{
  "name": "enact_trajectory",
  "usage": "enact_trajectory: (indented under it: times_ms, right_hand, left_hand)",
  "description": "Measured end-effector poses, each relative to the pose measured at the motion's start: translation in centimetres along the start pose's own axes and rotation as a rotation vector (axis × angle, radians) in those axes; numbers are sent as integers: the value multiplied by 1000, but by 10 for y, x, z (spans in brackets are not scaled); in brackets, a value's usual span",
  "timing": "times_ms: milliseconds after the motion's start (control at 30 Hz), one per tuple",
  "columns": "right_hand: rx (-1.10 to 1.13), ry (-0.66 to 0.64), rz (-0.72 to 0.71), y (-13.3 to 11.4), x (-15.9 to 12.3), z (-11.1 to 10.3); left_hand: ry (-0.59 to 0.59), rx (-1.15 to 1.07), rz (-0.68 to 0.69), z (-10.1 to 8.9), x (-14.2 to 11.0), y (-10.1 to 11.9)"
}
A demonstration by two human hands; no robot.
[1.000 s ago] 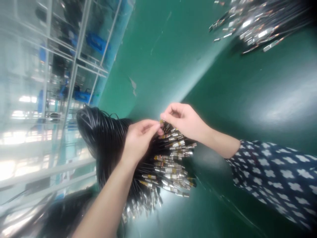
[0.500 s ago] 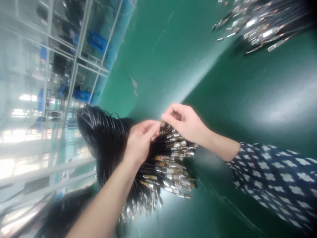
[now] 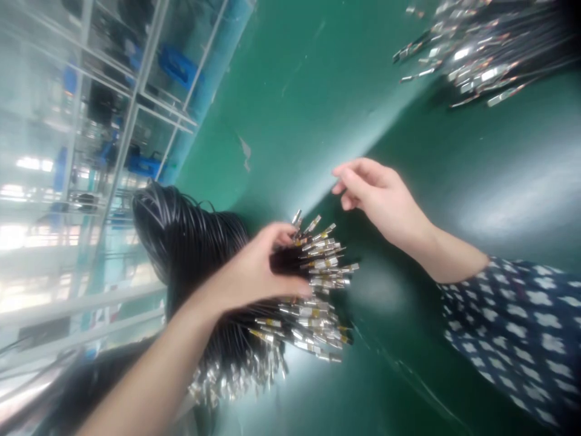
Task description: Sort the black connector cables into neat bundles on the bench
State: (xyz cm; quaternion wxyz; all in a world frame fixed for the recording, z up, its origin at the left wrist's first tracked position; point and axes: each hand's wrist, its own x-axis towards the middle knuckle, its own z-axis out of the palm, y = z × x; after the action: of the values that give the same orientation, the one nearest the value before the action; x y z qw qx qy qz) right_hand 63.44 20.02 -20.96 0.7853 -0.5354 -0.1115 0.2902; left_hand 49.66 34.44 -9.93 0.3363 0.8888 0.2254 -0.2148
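Note:
A thick bundle of black cables (image 3: pixel 200 233) lies on the green table, its many metal-tipped ends (image 3: pixel 324 263) fanning out to the right. My left hand (image 3: pixel 258 260) spans the bundle just behind these tips, thumb stretched along the near side and fingers at the far side. It is spread wide, and part of its fingers is hidden. Off to the right of the tips, my right hand (image 3: pixel 376 194) hovers above the table. Its fingers are loosely bent and a little apart, and I see nothing between them.
A second bunch of metal-tipped cables (image 3: pixel 481 60) lies at the far right. More metal tips (image 3: pixel 240 375) stick out below my left forearm. To the left, past the edge of the green table (image 3: pixel 281 133), stands a metal-framed rack (image 3: pixel 136 103) with blue items.
My hands were together at one cable tip. My right hand has let go and moved up and to the right. My left hand has opened from a pinch and spread over the bundle.

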Motion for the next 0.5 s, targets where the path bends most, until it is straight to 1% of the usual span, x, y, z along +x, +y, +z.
enact_trajectory:
  times_ms: [33,67,100,167,233,300,400,433,500]
  right_hand:
    - [14,1,-4,-1,-2,-4]
    - [17,-9,-9,-1,-4,-7]
    - [13,-22,-14,-2,-5,-9]
    - [9,-52,-19,-2,-7,-11]
    - [25,-77,-16,-1,-5,-13]
    - [49,-95,-10,0,-3,-14]
    - [91,-105,16,2,2,-16]
    - [104,-105,28,2,2,-17]
    - [127,-104,51,2,3,-18]
  left_hand:
    - [-48,151,33,3,-4,1]
    - [-65,277,61,8,-7,2]
    - [-57,377,83,13,-8,4]
    - [-20,504,105,24,-9,7]
    - [5,542,113,30,-9,10]
    - [28,495,134,30,-11,12]
    - [85,266,166,21,-17,12]
    - [101,165,151,16,-20,11]
    - [124,-13,73,7,-26,7]
